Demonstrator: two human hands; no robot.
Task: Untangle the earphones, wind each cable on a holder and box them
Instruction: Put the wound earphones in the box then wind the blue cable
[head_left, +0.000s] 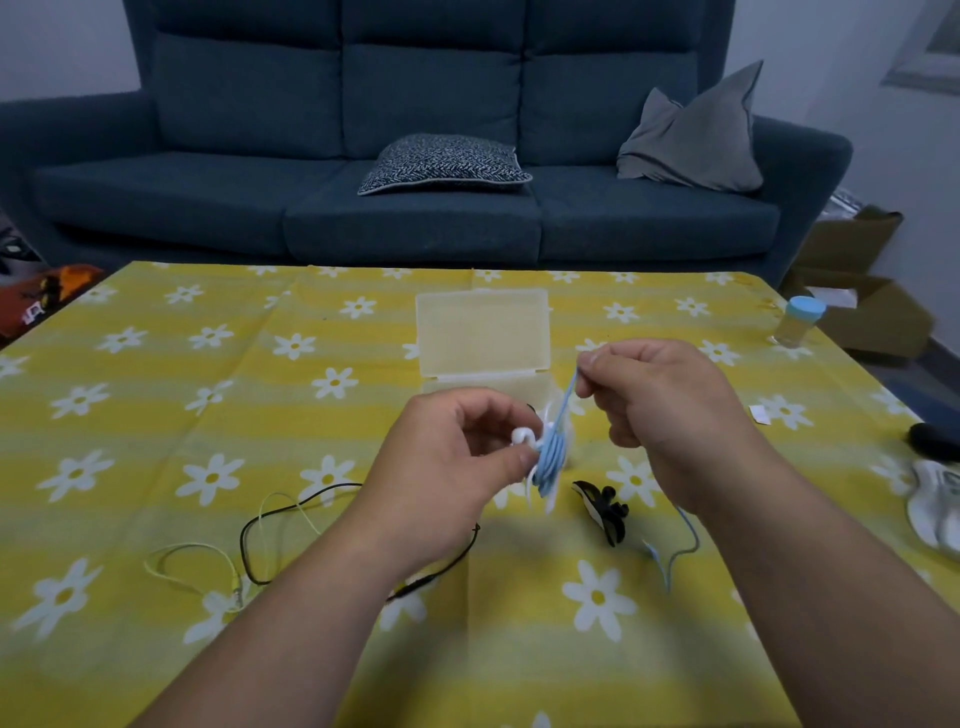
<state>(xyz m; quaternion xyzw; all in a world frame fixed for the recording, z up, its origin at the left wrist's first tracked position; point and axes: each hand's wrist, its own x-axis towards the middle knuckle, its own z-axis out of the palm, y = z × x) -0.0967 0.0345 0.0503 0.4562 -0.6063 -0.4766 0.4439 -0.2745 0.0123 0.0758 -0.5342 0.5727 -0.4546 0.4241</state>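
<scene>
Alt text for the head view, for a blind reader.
The left hand holds a white holder while the right hand pinches the blue cable wound on it. Behind is an open box; a black cable and a yellow cable lie on the tablecloth.

The blue earphone cable (551, 457) is sitting partly wound on a white holder (521, 435) just before the translucent box (485, 338) (lid standing open). Black earphones (242, 540) and yellow earphones (200, 545) are lying crossed, nearer and left of it.
</scene>
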